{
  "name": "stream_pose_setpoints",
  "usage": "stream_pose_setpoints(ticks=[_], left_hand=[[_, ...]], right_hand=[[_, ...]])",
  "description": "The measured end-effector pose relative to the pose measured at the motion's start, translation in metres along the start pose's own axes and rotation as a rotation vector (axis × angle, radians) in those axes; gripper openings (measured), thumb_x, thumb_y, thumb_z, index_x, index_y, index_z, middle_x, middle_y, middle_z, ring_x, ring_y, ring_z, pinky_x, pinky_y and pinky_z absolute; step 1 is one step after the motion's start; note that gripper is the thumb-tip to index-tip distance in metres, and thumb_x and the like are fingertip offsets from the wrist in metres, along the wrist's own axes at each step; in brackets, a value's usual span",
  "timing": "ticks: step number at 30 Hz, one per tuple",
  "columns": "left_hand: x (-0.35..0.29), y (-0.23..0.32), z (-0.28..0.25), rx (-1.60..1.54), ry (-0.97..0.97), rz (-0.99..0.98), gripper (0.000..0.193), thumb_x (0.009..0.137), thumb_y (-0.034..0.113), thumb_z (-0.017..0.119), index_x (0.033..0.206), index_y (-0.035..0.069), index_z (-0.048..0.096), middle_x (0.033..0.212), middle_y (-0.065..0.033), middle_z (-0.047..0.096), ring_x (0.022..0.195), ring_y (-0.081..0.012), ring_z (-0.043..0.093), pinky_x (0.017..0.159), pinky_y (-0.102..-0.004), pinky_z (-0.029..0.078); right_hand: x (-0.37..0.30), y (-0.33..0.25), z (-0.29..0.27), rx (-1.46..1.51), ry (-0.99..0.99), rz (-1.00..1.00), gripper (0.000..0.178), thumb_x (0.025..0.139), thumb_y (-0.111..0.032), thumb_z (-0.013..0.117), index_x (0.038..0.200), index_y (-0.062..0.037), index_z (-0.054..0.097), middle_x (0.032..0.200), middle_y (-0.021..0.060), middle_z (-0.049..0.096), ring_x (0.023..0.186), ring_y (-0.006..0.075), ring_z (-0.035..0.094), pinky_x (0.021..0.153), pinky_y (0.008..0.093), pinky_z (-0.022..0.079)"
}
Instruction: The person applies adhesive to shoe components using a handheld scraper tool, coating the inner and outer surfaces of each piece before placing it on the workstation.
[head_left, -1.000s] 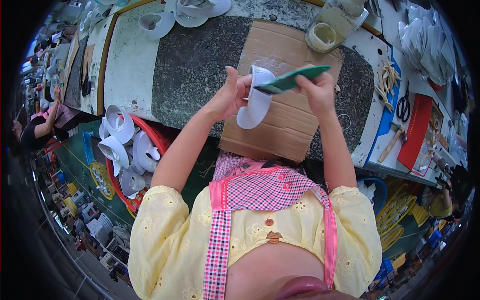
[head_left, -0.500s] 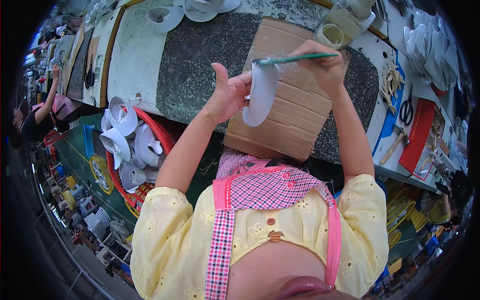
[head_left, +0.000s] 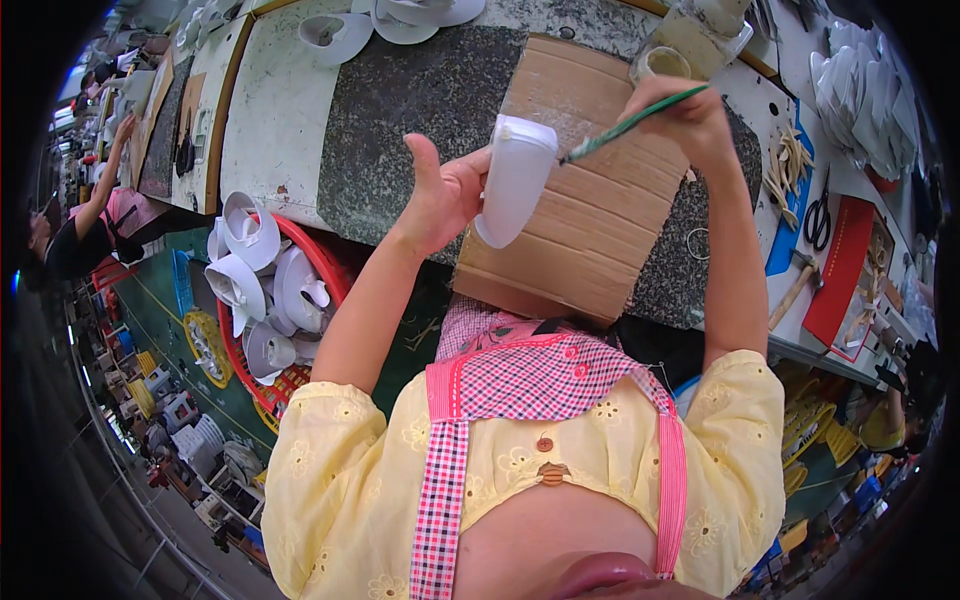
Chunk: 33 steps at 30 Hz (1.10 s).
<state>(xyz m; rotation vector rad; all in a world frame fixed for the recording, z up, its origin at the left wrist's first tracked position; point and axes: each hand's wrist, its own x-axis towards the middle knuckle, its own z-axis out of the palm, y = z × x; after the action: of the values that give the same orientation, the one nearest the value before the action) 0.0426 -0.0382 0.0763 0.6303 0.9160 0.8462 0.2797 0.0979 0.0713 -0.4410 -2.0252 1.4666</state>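
My left hand holds a white curved piece that looks like a shoe upper. Its thumb stands up and away, while its fingertips are hidden behind the piece. In my right hand is a thin green-handled brush, gripped near its upper end. The dark brush tip points down to the left, just off the right side of the white piece. Both hands are above a sheet of brown cardboard on the worktable. A pot of pale glue-like stuff stands beyond my right hand.
A red basket of white curved pieces stands to the left. More white pieces lie at the table's far side. To the right are a stack of white flat pieces, scissors, a hammer and a red box. Another person works far left.
My right hand has moved right, tilting the brush and bringing its tip down from the piece's top edge to beside it. The white piece has turned slightly and shifted left.
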Motion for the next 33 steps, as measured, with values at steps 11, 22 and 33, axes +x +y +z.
stream_pose_setpoints(ticks=[11, 22, 33], left_hand=[[0.012, 0.002, 0.002, -0.068, 0.117, -0.008, 0.116, 0.052, 0.086, 0.007, 0.127, 0.001, 0.028, 0.119, -0.0099, 0.043, 0.108, -0.0216, 0.042, 0.093, -0.0396, 0.027], [0.075, -0.051, -0.039, 0.754, 0.371, -0.153, 0.064, 0.079, 0.055, 0.041, 0.106, -0.001, 0.052, 0.103, -0.0116, 0.055, 0.093, -0.0191, 0.052, 0.074, -0.0303, 0.042], [0.071, -0.042, -0.030, 0.745, 0.047, 0.030, 0.043, 0.078, 0.022, 0.049, 0.116, 0.003, 0.041, 0.098, -0.0144, 0.059, 0.083, -0.0191, 0.057, 0.074, -0.0302, 0.043]], right_hand=[[-0.025, 0.008, 0.068, 0.211, 0.166, -0.013, 0.009, 0.068, 0.005, 0.057, 0.075, 0.0000, 0.060, 0.071, 0.0064, 0.058, 0.065, 0.0124, 0.053, 0.055, 0.0215, 0.041], [-0.043, 0.091, -0.062, -0.564, 0.883, 0.197, 0.018, 0.068, -0.017, 0.068, 0.077, -0.0030, 0.062, 0.061, 0.0082, 0.059, 0.052, 0.0142, 0.052, 0.051, 0.0260, 0.040], [-0.068, 0.055, 0.019, 0.325, 0.873, 0.323, 0.010, 0.072, -0.008, 0.064, 0.075, -0.0005, 0.058, 0.069, 0.0053, 0.059, 0.054, 0.0101, 0.053, 0.048, 0.0219, 0.042]])
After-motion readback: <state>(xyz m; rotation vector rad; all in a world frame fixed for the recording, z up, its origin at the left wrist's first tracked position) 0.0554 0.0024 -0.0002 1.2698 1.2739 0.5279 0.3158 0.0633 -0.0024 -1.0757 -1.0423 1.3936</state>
